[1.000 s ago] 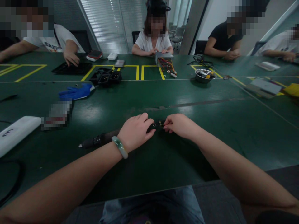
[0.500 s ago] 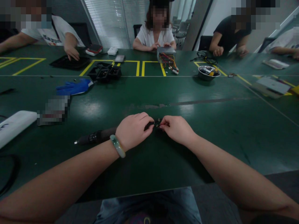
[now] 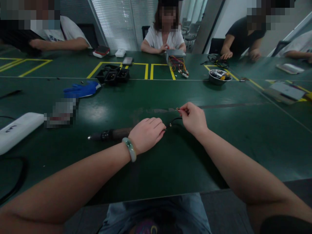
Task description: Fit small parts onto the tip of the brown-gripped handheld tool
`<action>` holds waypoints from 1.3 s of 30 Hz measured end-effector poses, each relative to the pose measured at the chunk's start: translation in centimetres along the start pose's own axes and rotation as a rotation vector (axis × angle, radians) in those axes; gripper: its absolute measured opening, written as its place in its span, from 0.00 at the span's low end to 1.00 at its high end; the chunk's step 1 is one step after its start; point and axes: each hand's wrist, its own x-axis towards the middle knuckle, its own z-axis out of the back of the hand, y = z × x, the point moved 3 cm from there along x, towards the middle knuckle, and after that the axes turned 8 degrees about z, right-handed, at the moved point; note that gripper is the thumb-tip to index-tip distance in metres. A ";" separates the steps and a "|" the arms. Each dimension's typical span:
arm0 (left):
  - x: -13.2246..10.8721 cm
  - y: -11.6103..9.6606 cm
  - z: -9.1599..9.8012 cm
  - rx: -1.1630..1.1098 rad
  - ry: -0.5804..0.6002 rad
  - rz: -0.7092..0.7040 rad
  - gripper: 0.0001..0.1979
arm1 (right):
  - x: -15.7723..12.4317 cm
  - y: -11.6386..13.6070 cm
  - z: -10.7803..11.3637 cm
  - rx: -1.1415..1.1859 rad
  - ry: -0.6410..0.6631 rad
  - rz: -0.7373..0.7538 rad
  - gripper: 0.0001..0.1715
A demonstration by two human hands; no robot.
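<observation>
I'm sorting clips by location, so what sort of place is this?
Probably a meeting room or office used as a workshop: several people sit around a long green table marked with yellow tape, a metal box with coloured wires stands on it, and window blinds hang behind.

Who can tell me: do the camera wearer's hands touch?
No, the green table shows between the left hand and the right hand.

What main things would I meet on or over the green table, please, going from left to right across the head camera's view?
White case → blue glove → dark cylindrical tool → left hand → metal box with coloured wires → right hand → metal bowl.
</observation>
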 end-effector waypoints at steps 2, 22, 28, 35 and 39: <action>0.2 0.3 -0.2 0.008 -0.003 -0.022 0.08 | 0.0 0.2 0.3 0.033 0.025 0.002 0.06; 0.1 1.4 -0.7 -0.258 -0.038 0.063 0.10 | -3.1 4.0 -1.5 -0.041 0.371 0.180 0.05; 0.1 1.5 -0.8 -0.264 -0.022 0.071 0.11 | -3.2 3.9 -1.6 0.009 0.378 0.179 0.06; 0.1 1.6 -0.9 -0.265 -0.021 0.071 0.10 | -3.1 3.6 -1.8 0.065 0.387 0.123 0.05; 0.1 1.6 -1.0 -0.267 -0.017 0.075 0.10 | -3.2 3.5 -1.9 0.094 0.384 0.087 0.05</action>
